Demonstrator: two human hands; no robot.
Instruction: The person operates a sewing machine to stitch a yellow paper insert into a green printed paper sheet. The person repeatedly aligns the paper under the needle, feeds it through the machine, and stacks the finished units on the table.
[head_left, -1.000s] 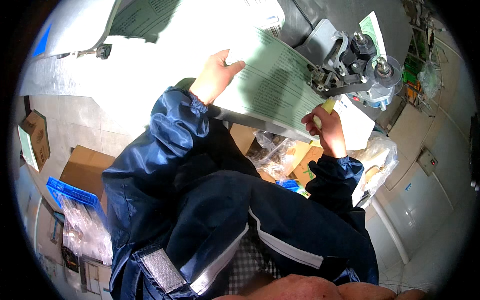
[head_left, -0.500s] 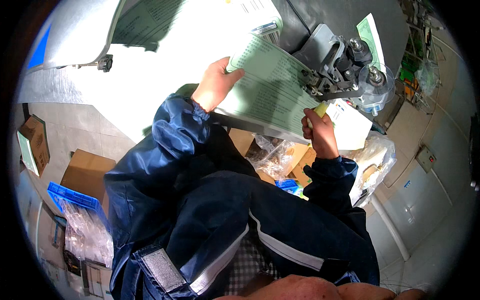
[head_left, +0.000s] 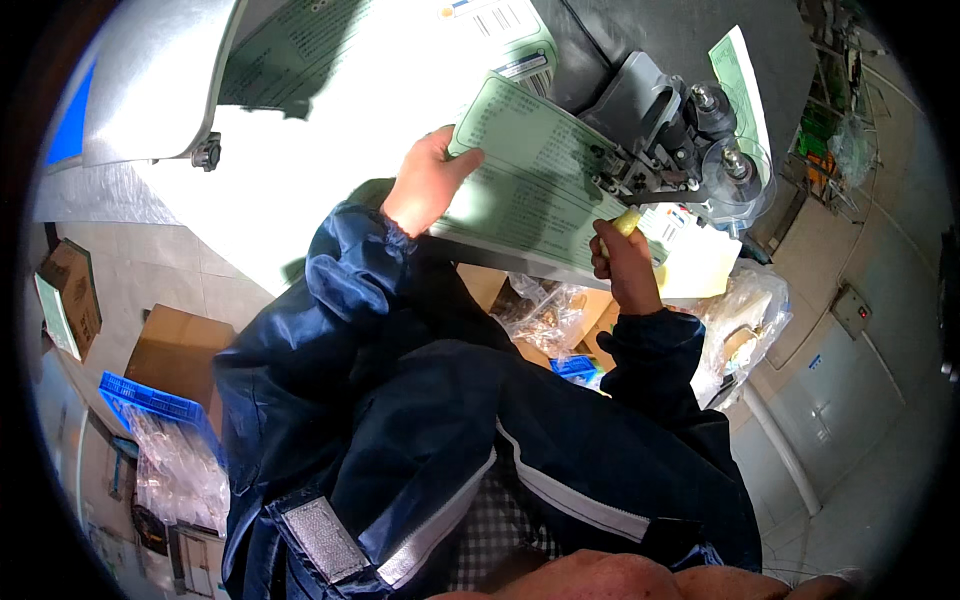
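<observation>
A pale green printed sheet (head_left: 530, 165) lies slantwise on the metal table, its right end under the front of a small tabletop machine (head_left: 650, 150) with reels and a dark bar. At the sheet's left edge, my left hand (head_left: 428, 182) grips it, thumb on top and the other fingers mostly hidden. My right hand (head_left: 628, 265) is closed around a short yellow handle-like piece (head_left: 627, 220) beside the machine's dark bar. Whether that piece joins the bar I cannot tell.
More printed sheets (head_left: 510, 30) lie at the back, partly washed out by glare. A metal housing with a black knob (head_left: 207, 152) stands at left. Below the table edge are cartons and a clear plastic bag (head_left: 745, 330); a blue crate (head_left: 155, 400) stands lower left.
My right hand has moved slightly left and toward me with the yellow piece, its wrist more upright. The left hand keeps its hold on the sheet; the whole view has shifted a little.
</observation>
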